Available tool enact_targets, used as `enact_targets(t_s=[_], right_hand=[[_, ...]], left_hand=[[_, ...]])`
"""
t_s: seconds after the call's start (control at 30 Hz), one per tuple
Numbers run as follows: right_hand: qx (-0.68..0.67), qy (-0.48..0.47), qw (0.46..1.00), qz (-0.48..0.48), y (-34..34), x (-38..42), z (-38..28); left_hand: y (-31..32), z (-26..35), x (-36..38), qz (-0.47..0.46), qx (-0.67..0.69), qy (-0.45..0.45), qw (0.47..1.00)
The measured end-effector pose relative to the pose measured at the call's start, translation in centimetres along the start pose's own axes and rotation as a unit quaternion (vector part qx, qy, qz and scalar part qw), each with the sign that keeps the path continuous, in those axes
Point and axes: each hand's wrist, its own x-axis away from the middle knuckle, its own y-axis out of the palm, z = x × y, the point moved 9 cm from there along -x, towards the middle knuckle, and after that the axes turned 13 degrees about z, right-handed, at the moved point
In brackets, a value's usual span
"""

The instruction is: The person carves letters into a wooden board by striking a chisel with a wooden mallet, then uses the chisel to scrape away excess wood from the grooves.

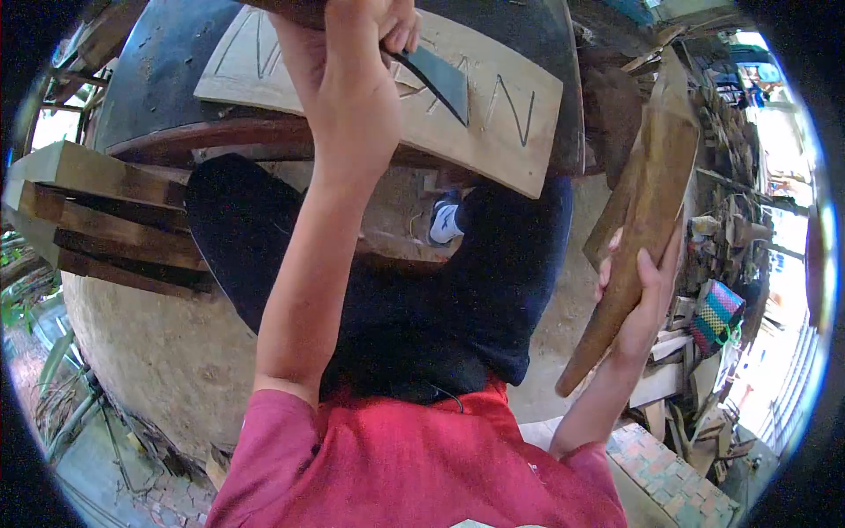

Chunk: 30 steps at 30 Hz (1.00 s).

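Note:
My left hand is closed around a chisel at the top of the view. The chisel's flat grey blade slants down to the right, its tip at the face of a pale wooden board. Dark letter-like lines are drawn on the board, and some strokes look cut in. On the right, my right hand grips a long wooden mallet, raised and tilted beside the board, apart from the chisel. Its narrow end points down toward me.
The board lies on a dark, worn table with wood chips on it. At left sits a stack of thick wooden blocks. Piled wood scraps and a colourful woven bag are at right. My legs are beneath the board.

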Motion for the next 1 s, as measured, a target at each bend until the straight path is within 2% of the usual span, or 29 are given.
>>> enact_targets(t_s=[0.03,0.13,0.17,0.2,0.27,0.37,0.43,0.5,0.63,0.8,0.9,1.0], right_hand=[[0.018,-0.029,0.999,-0.013,0.6,-0.3,-1.1],[0.108,-0.137,0.981,-0.08,2.1,-1.2,-4.8],[0.152,-0.257,0.951,-0.077,2.9,-1.4,-7.6],[0.193,-0.373,0.905,-0.071,4.2,-1.5,-10.3],[0.257,-0.486,0.834,-0.038,5.6,-1.0,-14.5],[0.306,-0.503,0.808,0.018,5.9,-2.6,-20.9],[0.229,-0.53,0.815,-0.058,6.8,-3.5,-24.8],[0.065,-0.542,0.81,-0.217,12.0,0.4,-28.1],[0.121,-0.512,0.803,-0.282,16.9,3.3,-27.7],[0.152,-0.494,0.807,-0.286,17.2,3.8,-26.6],[0.158,-0.488,0.811,-0.28,16.9,3.7,-26.5],[0.164,-0.485,0.813,-0.278,17.0,4.0,-26.2]], left_hand=[[-0.2,-0.2,-0.2,0.023,-0.009,-0.003,1.0],[0.2,0.1,-0.4,-0.011,-0.045,0.008,0.999],[0.0,-0.2,-0.3,0.046,-0.073,-0.001,0.996],[0.3,-0.1,-0.3,0.043,-0.068,-0.006,0.997],[0.3,-0.4,-0.2,0.038,-0.059,-0.018,0.997],[-0.3,-1.5,-0.5,0.008,-0.055,-0.021,0.998],[0.4,-1.3,-0.5,-0.006,-0.06,-0.012,0.998],[1.4,-0.5,-0.1,-0.009,-0.072,0.003,0.997],[1.1,-0.6,0.0,-0.011,-0.062,-0.005,0.998],[-0.3,-0.9,-0.1,0.011,-0.026,-0.024,0.999],[0.1,-0.8,-0.1,-0.017,-0.031,-0.007,0.999],[-0.4,-1.8,0.1,0.005,-0.022,-0.046,0.999]])
